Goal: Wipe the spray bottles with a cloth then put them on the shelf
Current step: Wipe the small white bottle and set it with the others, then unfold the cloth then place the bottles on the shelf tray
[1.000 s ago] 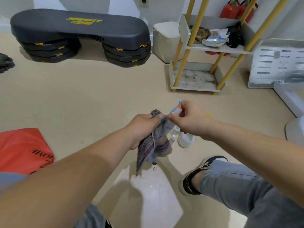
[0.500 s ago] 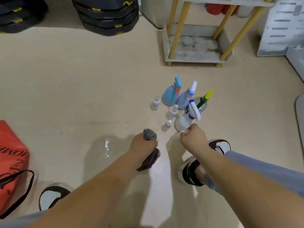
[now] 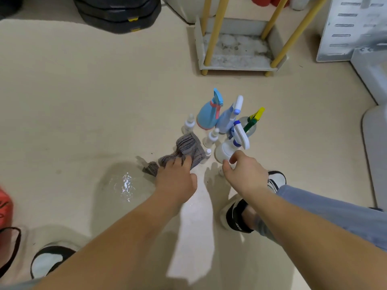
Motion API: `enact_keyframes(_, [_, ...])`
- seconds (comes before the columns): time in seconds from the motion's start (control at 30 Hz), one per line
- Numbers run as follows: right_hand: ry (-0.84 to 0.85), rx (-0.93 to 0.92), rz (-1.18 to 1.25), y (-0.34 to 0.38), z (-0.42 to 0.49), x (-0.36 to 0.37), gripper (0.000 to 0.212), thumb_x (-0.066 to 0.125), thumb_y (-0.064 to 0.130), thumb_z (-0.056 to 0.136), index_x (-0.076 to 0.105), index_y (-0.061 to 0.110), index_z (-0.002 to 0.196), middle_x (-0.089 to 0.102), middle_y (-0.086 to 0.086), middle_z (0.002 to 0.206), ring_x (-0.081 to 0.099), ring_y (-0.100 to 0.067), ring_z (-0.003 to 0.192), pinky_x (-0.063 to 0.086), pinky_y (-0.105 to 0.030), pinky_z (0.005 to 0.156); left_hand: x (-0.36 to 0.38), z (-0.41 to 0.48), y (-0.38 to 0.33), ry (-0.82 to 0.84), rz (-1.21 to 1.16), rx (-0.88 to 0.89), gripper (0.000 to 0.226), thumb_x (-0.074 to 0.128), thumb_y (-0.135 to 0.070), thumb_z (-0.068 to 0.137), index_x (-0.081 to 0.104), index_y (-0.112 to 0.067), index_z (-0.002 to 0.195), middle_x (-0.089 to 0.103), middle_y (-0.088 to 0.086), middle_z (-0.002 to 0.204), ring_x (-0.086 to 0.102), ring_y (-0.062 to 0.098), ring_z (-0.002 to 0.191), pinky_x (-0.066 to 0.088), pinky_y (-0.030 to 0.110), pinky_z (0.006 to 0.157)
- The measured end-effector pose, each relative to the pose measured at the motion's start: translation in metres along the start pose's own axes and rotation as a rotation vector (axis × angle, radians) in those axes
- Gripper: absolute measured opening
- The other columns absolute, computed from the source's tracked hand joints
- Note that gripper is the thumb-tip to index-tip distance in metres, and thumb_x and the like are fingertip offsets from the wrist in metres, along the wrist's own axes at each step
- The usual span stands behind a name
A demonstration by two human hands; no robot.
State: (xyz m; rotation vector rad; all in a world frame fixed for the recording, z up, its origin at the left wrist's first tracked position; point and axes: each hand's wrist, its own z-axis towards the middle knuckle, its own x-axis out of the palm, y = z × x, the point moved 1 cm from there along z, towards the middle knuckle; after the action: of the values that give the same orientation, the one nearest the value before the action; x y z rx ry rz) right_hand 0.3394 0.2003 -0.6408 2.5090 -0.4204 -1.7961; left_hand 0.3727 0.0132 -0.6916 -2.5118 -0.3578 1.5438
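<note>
Beside the bottle [image 3: 223, 152], right hand [image 3: 245, 173] hangs half-open, empty; left hand [image 3: 177, 178] lies flat on cloth [image 3: 189, 148]. Bottle likely light, slick: take its neck.

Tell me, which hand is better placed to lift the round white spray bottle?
Right: the right hand is beside the round white spray bottle, fingers curved toward it; the left hand rests on the grey ribbed cloth.

1. The cloth [image 3: 189, 149] lies under the fingers [image 3: 185, 162] of the left hand [image 3: 176, 181].
2. One spray bottle [image 3: 222, 152] stands just before the fingertips [image 3: 235, 155] of the right hand [image 3: 246, 173].
3. The shelf [image 3: 237, 64] stands well behind them.
</note>
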Motion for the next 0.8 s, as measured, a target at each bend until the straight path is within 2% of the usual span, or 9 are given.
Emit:
enact_keyframes(0.07, [0.064, -0.06, 0.023, 0.012, -0.007, -0.001, 0.026, 0.047, 0.05, 0.099, 0.06, 0.026, 0.098, 0.067, 0.002, 0.091, 0.062, -0.026, 0.086, 0.047, -0.034, 0.071, 0.016, -0.008, 0.006, 0.159, -0.056, 0.0, 0.069, 0.048, -0.031, 0.096, 0.026, -0.02, 0.161, 0.042, 0.005, 0.155, 0.042, 0.03, 0.142, 0.044, 0.049, 0.109])
enact_keyframes(0.13, [0.133, -0.097, 0.076, 0.024, -0.012, 0.003, 0.023, 0.051, 0.048, 0.097, 0.06, 0.027, 0.091, 0.066, 0.004, 0.086, 0.062, -0.023, 0.084, 0.047, -0.033, 0.069, 0.028, -0.018, 0.013, 0.234, -0.102, -0.006, 0.068, 0.05, -0.026, 0.095, 0.029, -0.018, 0.159, 0.039, 0.004, 0.157, 0.041, 0.03, 0.143, 0.043, 0.048, 0.112])
enact_keyframes(0.23, [0.303, -0.11, 0.168, 0.039, -0.008, 0.017, 0.021, 0.057, 0.042, 0.096, 0.061, 0.022, 0.088, 0.067, 0.001, 0.083, 0.067, -0.023, 0.08, 0.055, -0.035, 0.069, 0.038, -0.026, 0.022, 0.215, -0.106, -0.005, 0.055, 0.052, -0.018, 0.091, 0.044, -0.018, 0.146, 0.044, 0.004, 0.15, 0.047, 0.03, 0.135, 0.047, 0.045, 0.107])
enact_keyframes(0.3, [0.448, -0.095, 0.185, 0.046, -0.003, 0.029, 0.021, 0.059, 0.038, 0.096, 0.06, 0.018, 0.09, 0.068, -0.003, 0.085, 0.07, -0.024, 0.074, 0.059, -0.035, 0.064, 0.042, -0.026, 0.027, 0.189, -0.123, -0.014, 0.058, 0.052, -0.014, 0.09, 0.045, -0.02, 0.147, 0.043, 0.002, 0.154, 0.047, 0.03, 0.137, 0.048, 0.045, 0.107])
enact_keyframes(0.37, [0.582, -0.082, 0.165, 0.05, 0.002, 0.039, 0.02, 0.057, 0.035, 0.099, 0.057, 0.017, 0.09, 0.069, -0.007, 0.088, 0.068, -0.023, 0.066, 0.052, -0.027, 0.051, 0.047, -0.023, 0.033, 0.158, -0.128, -0.014, 0.06, 0.052, -0.013, 0.088, 0.046, -0.02, 0.148, 0.039, 0.003, 0.159, 0.046, 0.03, 0.139, 0.049, 0.045, 0.106])
enact_keyframes(0.43, [0.647, -0.068, 0.17, 0.051, 0.007, 0.049, 0.019, 0.054, 0.033, 0.101, 0.056, 0.019, 0.088, 0.07, -0.011, 0.091, 0.067, -0.023, 0.063, 0.05, -0.026, 0.05, 0.05, -0.017, 0.037, 0.165, -0.072, 0.005, 0.061, 0.052, -0.013, 0.088, 0.045, -0.019, 0.149, 0.034, 0.008, 0.163, 0.04, 0.033, 0.143, 0.047, 0.046, 0.109])
enact_keyframes(0.57, [0.708, -0.016, 0.231, 0.048, 0.015, 0.066, 0.02, 0.05, 0.029, 0.101, 0.06, 0.014, 0.091, 0.074, -0.016, 0.087, 0.063, -0.027, 0.062, 0.053, -0.034, 0.059, 0.051, 0.013, 0.035, 0.267, 0.06, 0.028, 0.073, 0.053, -0.016, 0.096, 0.026, -0.028, 0.163, -0.002, 0.011, 0.176, 0.005, 0.037, 0.161, 0.02, 0.057, 0.127])
enact_keyframes(0.67, [0.743, 0.01, 0.26, 0.048, 0.016, 0.074, 0.02, 0.052, 0.025, 0.099, 0.06, 0.012, 0.085, 0.066, -0.01, 0.068, 0.057, -0.026, 0.058, 0.05, -0.034, 0.058, 0.064, 0.043, 0.029, 0.316, 0.134, 0.062, 0.078, 0.053, -0.026, 0.101, 0.01, -0.038, 0.165, -0.02, 0.007, 0.175, -0.014, 0.038, 0.161, 0.006, 0.064, 0.127])
enact_keyframes(0.8, [0.738, 0.051, 0.268, 0.056, 0.024, 0.078, 0.026, 0.048, 0.023, 0.1, 0.065, 0.006, 0.089, 0.065, -0.012, 0.065, 0.056, -0.027, 0.059, 0.047, -0.031, 0.056, 0.09, 0.044, 0.035, 0.302, 0.175, 0.097, 0.08, 0.045, -0.028, 0.103, -0.003, -0.043, 0.165, -0.03, 0.004, 0.172, -0.024, 0.039, 0.158, -0.002, 0.067, 0.126])
